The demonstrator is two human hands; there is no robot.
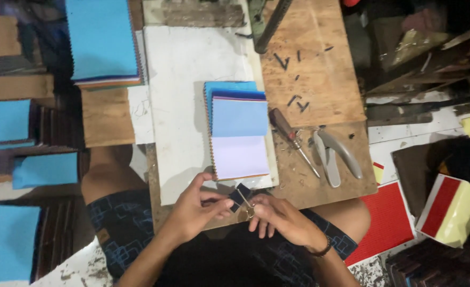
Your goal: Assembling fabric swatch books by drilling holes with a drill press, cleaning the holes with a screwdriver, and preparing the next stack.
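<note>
Head view: left hand and right hand meeting at the near edge of the wooden table, fingers of both pinching a small black binder clip between them. Just beyond, on the white board, a stack of fabric samples in blue and lilac. Along the right edge, a screwdriver beside grey pliers.

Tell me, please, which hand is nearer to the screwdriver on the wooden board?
The right hand. It is just below the screwdriver, close under its metal tip. The left hand is further away, below the swatch stack, and both hands pinch a small dark clip.
</note>
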